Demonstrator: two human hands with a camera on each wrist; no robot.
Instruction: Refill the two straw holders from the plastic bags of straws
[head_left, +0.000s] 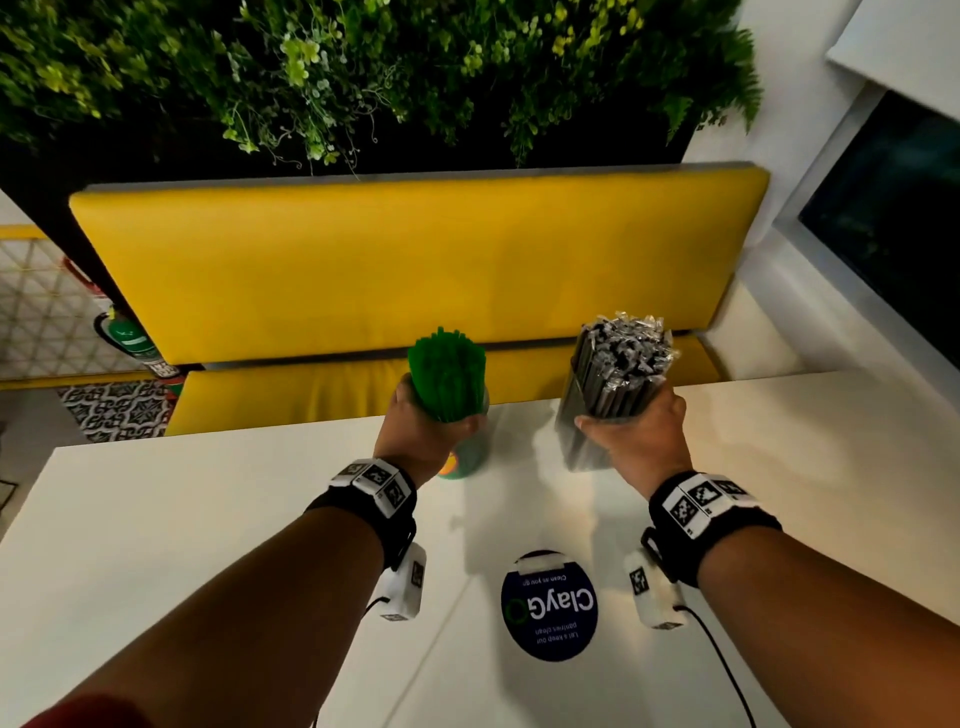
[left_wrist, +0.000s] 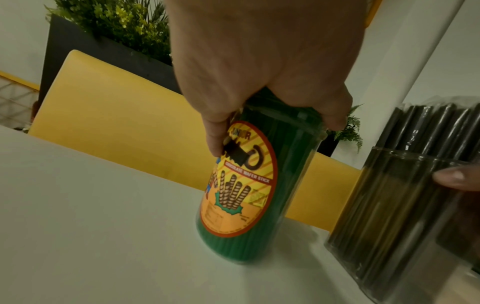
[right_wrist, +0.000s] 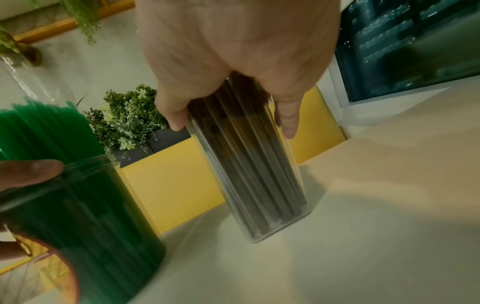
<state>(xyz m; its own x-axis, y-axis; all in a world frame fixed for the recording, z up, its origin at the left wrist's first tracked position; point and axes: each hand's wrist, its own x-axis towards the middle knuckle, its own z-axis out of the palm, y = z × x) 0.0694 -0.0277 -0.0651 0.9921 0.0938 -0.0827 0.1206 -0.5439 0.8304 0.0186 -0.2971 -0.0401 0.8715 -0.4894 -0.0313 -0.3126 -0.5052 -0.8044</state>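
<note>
My left hand (head_left: 415, 431) grips the top of a round clear jar (left_wrist: 246, 205) with an orange wafer-stick label. The jar is packed with green straws (head_left: 447, 374) that stick out above its rim. My right hand (head_left: 639, 436) grips the top of a tall clear holder (right_wrist: 259, 185) full of wrapped black straws (head_left: 623, 353). Both holders stand on the white table (head_left: 208, 519) near its far edge, about a hand's width apart; the wrist views are blurred. No plastic bag shows in any view.
A round dark sticker (head_left: 549, 605) lies on the table between my forearms. Beyond the table's far edge runs a yellow padded bench (head_left: 363, 270) under a wall of green plants (head_left: 363, 67). A dark window (head_left: 893, 208) is at the right.
</note>
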